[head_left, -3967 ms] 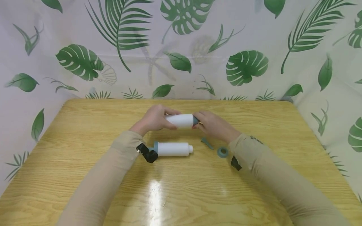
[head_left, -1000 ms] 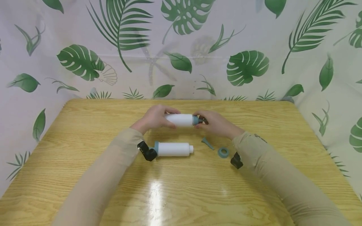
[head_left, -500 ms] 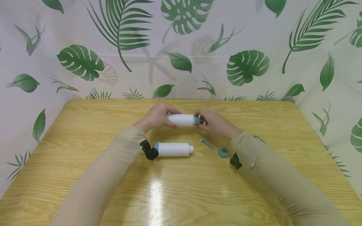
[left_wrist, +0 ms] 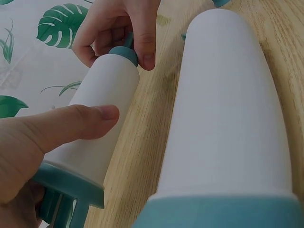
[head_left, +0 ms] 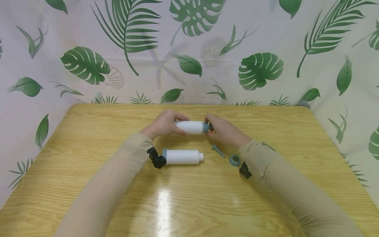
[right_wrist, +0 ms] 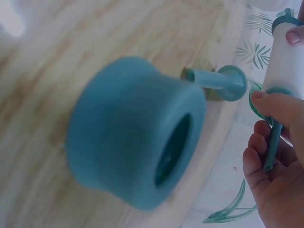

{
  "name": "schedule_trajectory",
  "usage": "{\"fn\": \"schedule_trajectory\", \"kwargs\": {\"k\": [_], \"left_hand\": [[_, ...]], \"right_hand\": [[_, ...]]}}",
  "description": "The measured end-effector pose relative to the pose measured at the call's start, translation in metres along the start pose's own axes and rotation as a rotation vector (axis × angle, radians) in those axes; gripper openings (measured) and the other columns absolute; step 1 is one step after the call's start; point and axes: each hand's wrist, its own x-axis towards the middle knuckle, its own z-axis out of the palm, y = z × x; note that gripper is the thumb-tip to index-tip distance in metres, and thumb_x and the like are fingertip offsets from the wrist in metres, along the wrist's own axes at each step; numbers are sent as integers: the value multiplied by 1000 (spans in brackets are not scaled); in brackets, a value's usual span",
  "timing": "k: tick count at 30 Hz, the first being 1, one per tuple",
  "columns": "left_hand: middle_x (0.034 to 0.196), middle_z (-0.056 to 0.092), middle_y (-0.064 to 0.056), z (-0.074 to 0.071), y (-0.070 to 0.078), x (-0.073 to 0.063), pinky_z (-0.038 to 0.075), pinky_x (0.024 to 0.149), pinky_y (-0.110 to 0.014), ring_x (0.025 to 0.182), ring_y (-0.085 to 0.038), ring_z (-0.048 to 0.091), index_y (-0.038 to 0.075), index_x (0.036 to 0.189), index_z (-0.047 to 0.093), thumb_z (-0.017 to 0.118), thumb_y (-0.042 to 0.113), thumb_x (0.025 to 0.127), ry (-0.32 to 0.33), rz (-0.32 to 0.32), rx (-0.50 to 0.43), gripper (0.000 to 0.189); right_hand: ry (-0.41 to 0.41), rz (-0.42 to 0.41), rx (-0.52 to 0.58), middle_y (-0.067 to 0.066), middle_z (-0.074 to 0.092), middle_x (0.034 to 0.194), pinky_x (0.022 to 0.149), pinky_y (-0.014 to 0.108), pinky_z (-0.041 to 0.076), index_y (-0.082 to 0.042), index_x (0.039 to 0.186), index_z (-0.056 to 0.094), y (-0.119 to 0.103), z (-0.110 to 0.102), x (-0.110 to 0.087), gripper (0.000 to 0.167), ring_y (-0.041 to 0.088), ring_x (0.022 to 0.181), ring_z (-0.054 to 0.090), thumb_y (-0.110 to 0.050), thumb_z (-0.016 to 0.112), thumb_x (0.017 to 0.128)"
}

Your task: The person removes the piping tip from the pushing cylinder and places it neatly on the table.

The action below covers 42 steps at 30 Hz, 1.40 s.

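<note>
My left hand (head_left: pixel 164 124) grips a white syringe-like tube (head_left: pixel 189 127) around its body, holding it nearly level above the table; its thumb lies along the side in the left wrist view. At the tube's rear is a teal flange (left_wrist: pixel 71 183) with a handle behind it. My right hand (head_left: pixel 226 130) pinches the teal nozzle cap (left_wrist: pixel 124 54) on the tube's front end. A thin teal spout (right_wrist: pixel 272 145) juts from that cap between its fingers. A second white tube (head_left: pixel 182 157) with a teal flange lies below on the table.
Right of the second tube lie a small flared teal nozzle (head_left: pixel 218 151) and a teal ring cap (head_left: pixel 234 160) on the wooden table (head_left: pixel 189 197). A leaf-patterned cloth (head_left: pixel 219 75) stands behind the table's back edge.
Four seconds ago my right fingers covered the cap; since then they have shifted, baring the teal cap and spout, and now sit close around it. The left hand has kept its grip.
</note>
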Motion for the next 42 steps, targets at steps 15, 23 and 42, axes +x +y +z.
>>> {"fn": "schedule_trajectory", "kwargs": {"k": [15, 23, 42], "left_hand": [[118, 66, -2, -3, 1, -3, 48, 81, -32, 100, -19, 58, 13, 117, 70, 85, 17, 72, 2, -4, 4, 48], [116, 66, -3, -3, 3, -4, 49, 77, -31, 98, -20, 56, 14, 119, 69, 85, 18, 72, 0, -36, -21, 50], [118, 65, -1, -4, 6, -5, 49, 77, -32, 98, -19, 57, 16, 119, 69, 85, 22, 72, 6, -35, -20, 50]], "right_hand": [[-31, 46, 56, 8, 63, 98, 74, 36, 50, -2, 110, 60, -3, -1, -1, 27, 21, 84, 57, -15, 70, 88], [0, 58, 45, 6, 63, 98, 75, 36, 49, -5, 107, 60, -2, -2, 0, 27, 22, 86, 57, -17, 73, 86], [-30, 99, 174, 5, 58, 94, 70, 34, 47, -6, 120, 50, 2, 0, -3, 43, 20, 81, 54, -27, 69, 89]]}}
